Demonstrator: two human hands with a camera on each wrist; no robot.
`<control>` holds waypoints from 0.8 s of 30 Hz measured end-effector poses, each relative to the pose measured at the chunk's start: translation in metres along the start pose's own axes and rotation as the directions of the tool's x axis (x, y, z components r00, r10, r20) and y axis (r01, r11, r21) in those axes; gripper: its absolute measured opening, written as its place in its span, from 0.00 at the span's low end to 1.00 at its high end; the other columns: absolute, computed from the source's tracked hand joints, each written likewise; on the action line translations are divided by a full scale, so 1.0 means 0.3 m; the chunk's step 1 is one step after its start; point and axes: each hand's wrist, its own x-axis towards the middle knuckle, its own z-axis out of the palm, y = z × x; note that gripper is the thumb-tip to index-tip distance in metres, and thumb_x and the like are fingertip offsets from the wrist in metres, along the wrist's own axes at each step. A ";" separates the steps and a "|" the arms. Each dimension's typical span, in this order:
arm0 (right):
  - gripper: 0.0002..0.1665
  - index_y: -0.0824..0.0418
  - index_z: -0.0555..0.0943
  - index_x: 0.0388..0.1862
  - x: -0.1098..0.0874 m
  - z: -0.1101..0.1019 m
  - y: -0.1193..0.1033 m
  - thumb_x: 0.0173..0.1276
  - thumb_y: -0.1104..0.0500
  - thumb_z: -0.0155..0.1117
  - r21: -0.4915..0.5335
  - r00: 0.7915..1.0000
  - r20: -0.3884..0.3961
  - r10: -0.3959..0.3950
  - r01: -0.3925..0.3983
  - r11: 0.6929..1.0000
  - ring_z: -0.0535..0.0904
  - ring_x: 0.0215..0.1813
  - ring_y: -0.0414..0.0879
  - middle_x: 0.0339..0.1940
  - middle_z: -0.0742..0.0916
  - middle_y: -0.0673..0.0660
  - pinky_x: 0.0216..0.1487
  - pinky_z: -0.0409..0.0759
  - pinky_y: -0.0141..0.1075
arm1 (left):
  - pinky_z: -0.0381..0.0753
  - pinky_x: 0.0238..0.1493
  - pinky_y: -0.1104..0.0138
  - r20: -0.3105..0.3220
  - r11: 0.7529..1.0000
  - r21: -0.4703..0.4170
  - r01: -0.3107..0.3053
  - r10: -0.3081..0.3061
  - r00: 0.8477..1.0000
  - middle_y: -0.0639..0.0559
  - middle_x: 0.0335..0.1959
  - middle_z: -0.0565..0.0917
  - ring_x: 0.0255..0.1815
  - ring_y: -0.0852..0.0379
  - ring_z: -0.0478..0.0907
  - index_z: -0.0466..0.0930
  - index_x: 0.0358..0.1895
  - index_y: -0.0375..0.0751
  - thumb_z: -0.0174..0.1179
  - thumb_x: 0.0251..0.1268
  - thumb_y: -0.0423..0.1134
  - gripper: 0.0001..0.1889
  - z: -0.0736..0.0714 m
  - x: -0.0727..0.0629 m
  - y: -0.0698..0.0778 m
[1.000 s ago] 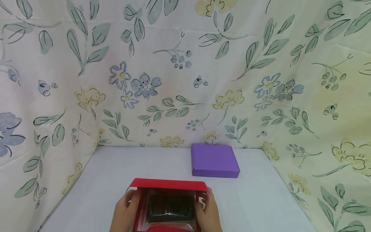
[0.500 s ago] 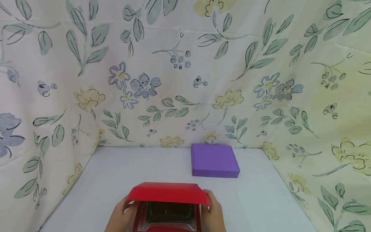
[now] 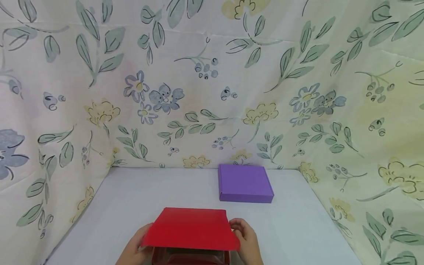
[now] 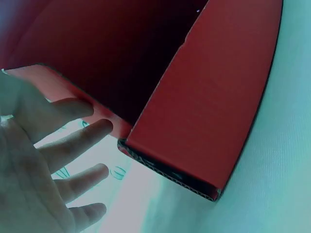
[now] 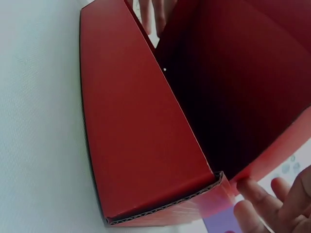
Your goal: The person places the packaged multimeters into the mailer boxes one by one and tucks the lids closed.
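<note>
In the head view a red cardboard box (image 3: 190,256) lies at the front edge, its hinged lid (image 3: 193,228) tilted down over most of the opening. Through the front gap part of the dim inside shows; the dark item seen there earlier is mostly hidden. My left hand (image 3: 135,244) is at the lid's left edge, its fingers straight and spread beside the side flap in the left wrist view. On the other side, my right hand (image 3: 246,239) is at the lid's right edge with loosely bent fingers; a fingertip (image 5: 250,187) touches the side flap in the right wrist view.
A closed purple box (image 3: 245,182) lies farther back, right of centre, on the white table (image 3: 159,187). Behind and along both sides hangs a floral cloth (image 3: 198,92).
The red lid has swung down toward the person, covering the dark item inside. Both hands have moved slightly outward along with its edges. The purple box has stayed put.
</note>
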 end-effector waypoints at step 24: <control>0.31 0.68 0.86 0.50 0.023 -0.006 -0.007 0.77 0.40 0.58 -0.091 0.998 0.014 0.058 -0.056 0.994 0.82 0.33 0.47 0.40 0.89 0.57 0.36 0.84 0.34 | 0.86 0.44 0.63 0.079 0.993 -0.112 0.026 -0.018 0.997 0.40 0.55 0.81 0.46 0.53 0.83 0.79 0.61 0.25 0.54 0.77 0.33 0.17 -0.039 0.057 -0.027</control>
